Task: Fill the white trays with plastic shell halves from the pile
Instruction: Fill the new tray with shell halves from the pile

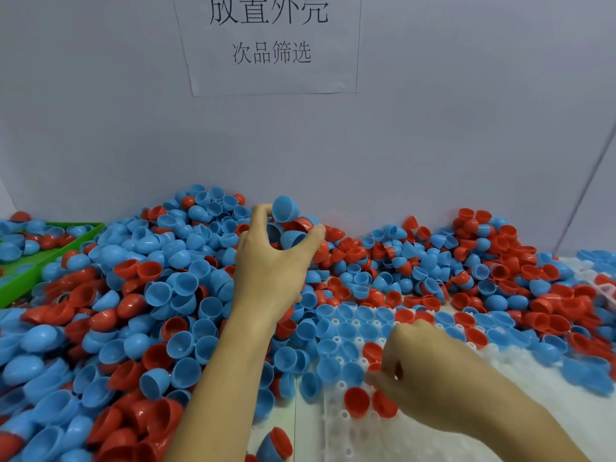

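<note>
Near the centre of the frame the left hand (273, 258) is raised over the pile (140, 295) of red and blue shell halves, its thumb and fingers curled round a small cluster of them: a blue half (285, 208) sticks up above the fingertips, with a red half (301, 225) and more blue just beneath. In the lower right the right hand (430, 371) sits low on the white tray (336, 415), fingers bent and pinched at a red shell (375, 366) that seems to be going into a socket; how firmly it holds the piece cannot be told. The tray's upper rows already carry blue and red halves seated open side up, while the sockets toward the bottom of the frame are bare. The step in hand looks like gathering with one hand while seating with the other. The next move probably calls for bringing the gathered handful down and to the right, then feeding halves one by one into the bare sockets. A green tray (50, 261) holding more shells lies at the left edge, and a paper sign (266, 45) hangs on the wall at the top.
</note>
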